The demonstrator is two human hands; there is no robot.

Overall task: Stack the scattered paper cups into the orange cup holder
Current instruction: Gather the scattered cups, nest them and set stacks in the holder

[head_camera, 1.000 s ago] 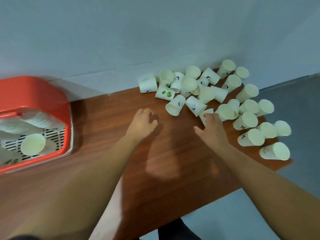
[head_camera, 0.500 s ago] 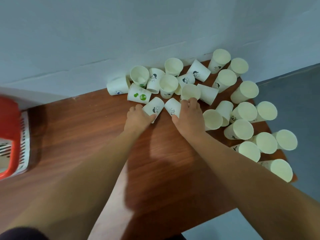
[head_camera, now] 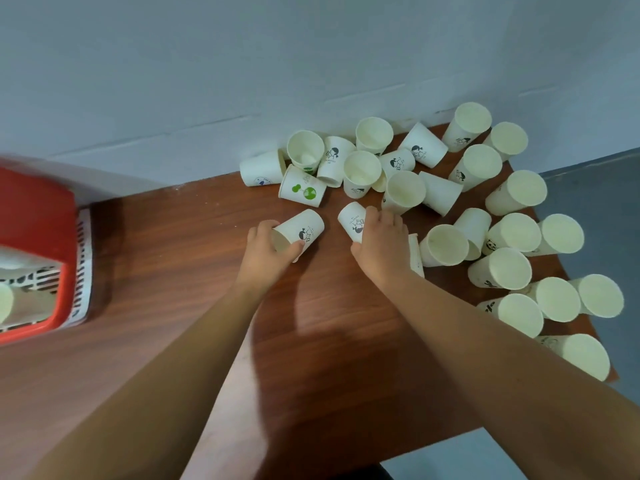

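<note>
Several white paper cups (head_camera: 443,188) lie scattered on their sides over the far right of a brown wooden table (head_camera: 194,258). My left hand (head_camera: 266,251) grips one cup with a black figure print (head_camera: 304,230) around its rim. My right hand (head_camera: 381,240) curls over another printed cup (head_camera: 351,220) lying on the table. The orange cup holder (head_camera: 38,216) stands at the left edge, with white cups (head_camera: 7,299) lying inside it.
A grey wall runs along the far edge of the table. The table's right edge drops to a grey floor (head_camera: 595,202), and some cups (head_camera: 588,355) lie close to that edge.
My left hand has closed around the printed cup and drawn it slightly away from the pile. My right hand has settled over the neighbouring cup. The view has swung back left, showing more of the holder.
</note>
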